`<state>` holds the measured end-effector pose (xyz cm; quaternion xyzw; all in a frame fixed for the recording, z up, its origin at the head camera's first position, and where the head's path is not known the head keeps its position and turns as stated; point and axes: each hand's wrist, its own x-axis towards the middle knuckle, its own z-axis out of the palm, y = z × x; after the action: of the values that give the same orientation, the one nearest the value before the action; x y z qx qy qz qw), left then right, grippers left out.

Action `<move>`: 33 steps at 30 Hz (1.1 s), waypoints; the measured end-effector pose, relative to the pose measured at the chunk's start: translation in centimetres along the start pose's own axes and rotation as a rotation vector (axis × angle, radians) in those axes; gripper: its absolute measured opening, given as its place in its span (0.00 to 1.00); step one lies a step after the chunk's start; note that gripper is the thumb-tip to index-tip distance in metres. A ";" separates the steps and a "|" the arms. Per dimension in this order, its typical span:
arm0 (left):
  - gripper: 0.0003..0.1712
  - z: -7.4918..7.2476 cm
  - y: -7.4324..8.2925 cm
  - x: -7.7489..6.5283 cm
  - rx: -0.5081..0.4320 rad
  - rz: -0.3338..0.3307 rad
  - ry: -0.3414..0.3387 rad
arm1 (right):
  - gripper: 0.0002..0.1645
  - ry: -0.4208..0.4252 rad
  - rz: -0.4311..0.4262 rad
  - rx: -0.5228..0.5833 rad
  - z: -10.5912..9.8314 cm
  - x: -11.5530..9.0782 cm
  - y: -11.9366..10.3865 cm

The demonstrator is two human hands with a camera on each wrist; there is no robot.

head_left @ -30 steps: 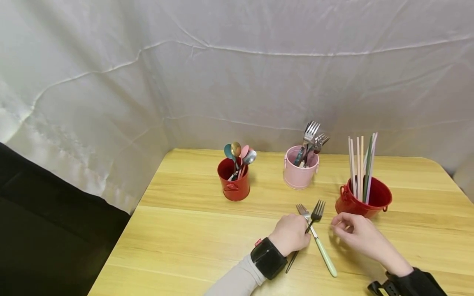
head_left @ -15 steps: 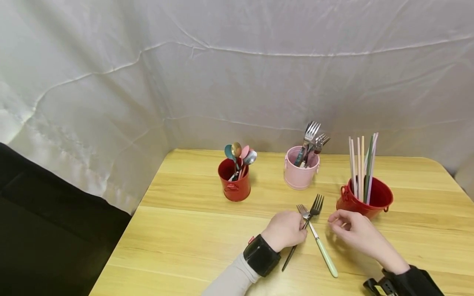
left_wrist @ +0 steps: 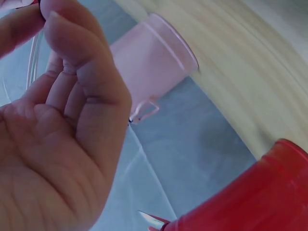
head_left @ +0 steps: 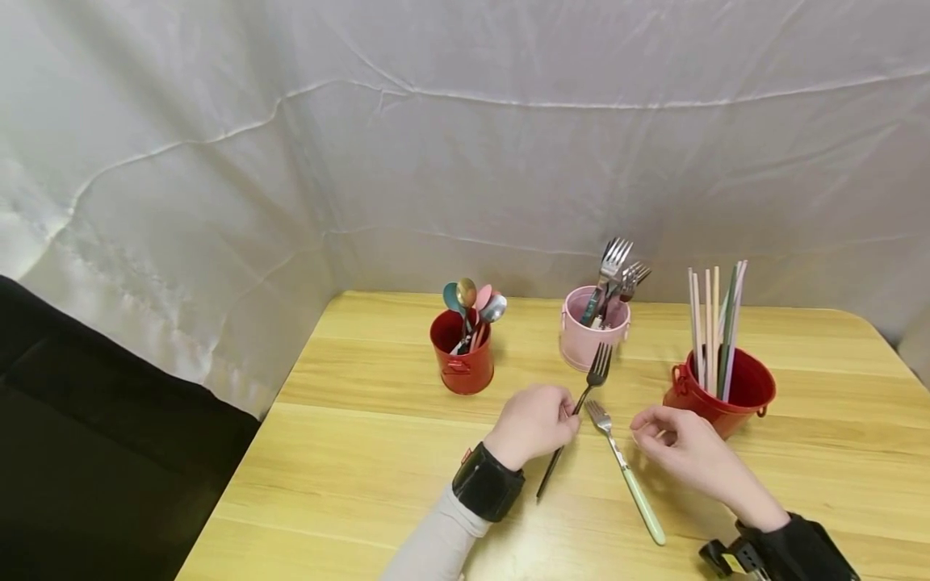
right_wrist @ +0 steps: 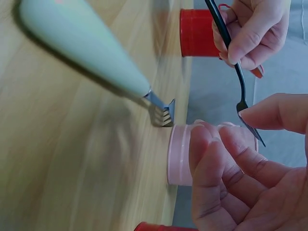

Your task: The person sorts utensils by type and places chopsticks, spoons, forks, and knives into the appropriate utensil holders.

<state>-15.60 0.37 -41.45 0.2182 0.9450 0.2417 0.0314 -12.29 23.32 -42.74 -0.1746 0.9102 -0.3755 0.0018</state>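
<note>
My left hand [head_left: 534, 424] pinches a black fork [head_left: 599, 365] by its handle. The fork is lifted off the table and its tines point up toward the pink bucket [head_left: 581, 349]. In the right wrist view the black fork [right_wrist: 226, 31] slants down from the left hand, its tines overlapping my right thumb. My right hand [head_left: 686, 452] hovers with loosely curled fingers and holds nothing, in front of the right red bucket [head_left: 715, 415]. Between the hands, a fork with a pale green handle [head_left: 645, 507] lies on the table.
A red cup [head_left: 468, 375] with several spoons stands at the back left. Several forks [head_left: 613, 258] stick out of the pink bucket. Sticks [head_left: 708, 323] in several colours stand in the right red bucket. Grey cloth [head_left: 465, 177] hangs behind the wooden table [head_left: 327, 476].
My left hand has moved up and left with the black fork, drawing it off the green-handled fork it crossed. The right hand has shifted slightly left.
</note>
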 end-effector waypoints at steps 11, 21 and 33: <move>0.06 -1.0 -0.8 0.3 -0.068 -0.002 0.112 | 0.06 0.099 -0.033 0.041 0.4 1.0 -1.2; 0.07 -1.7 -1.1 0.6 -0.058 0.070 0.277 | 0.09 0.176 -0.061 0.073 1.0 1.7 -1.5; 0.07 -1.6 -1.7 1.6 -0.125 0.112 0.415 | 0.12 0.269 -0.068 0.122 1.0 2.3 -2.0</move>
<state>-18.01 -0.99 -40.82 0.2136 0.9008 0.3407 -0.1640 -13.72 20.59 -41.81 -0.1530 0.8713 -0.4501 -0.1222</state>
